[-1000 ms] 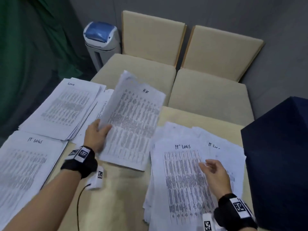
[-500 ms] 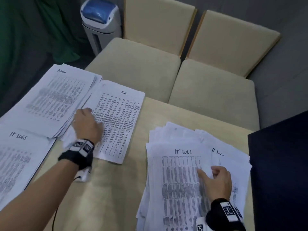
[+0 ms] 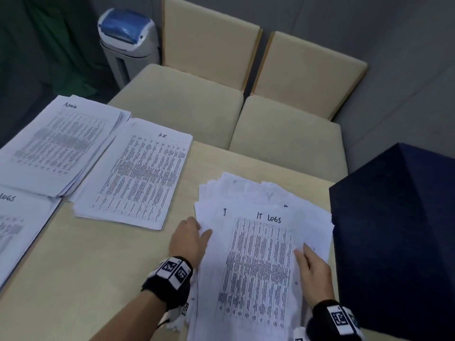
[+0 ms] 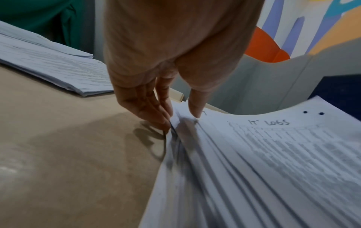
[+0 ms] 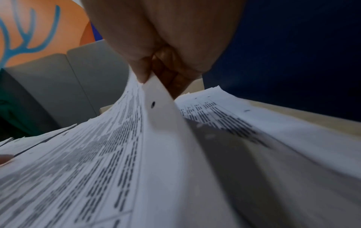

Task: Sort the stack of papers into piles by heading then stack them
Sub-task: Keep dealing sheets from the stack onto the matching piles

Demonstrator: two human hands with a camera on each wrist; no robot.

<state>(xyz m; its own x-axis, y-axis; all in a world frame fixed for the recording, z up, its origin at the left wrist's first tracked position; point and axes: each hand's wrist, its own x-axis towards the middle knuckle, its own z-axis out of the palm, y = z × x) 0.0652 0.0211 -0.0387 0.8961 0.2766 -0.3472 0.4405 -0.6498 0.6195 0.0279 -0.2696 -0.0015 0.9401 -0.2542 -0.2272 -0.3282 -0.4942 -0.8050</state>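
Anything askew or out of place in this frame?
The unsorted stack is fanned out raggedly, its sheet edges splayed at the top and left. The right hand pinches one sheet's edge up. The HR pile partly underlies the Admin pile.

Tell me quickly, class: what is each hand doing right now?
Left hand: pinching the left edge of the unsorted white paper stack, thumb on top.
Right hand: pinching the right edge of the top "IT LOGS" sheet.
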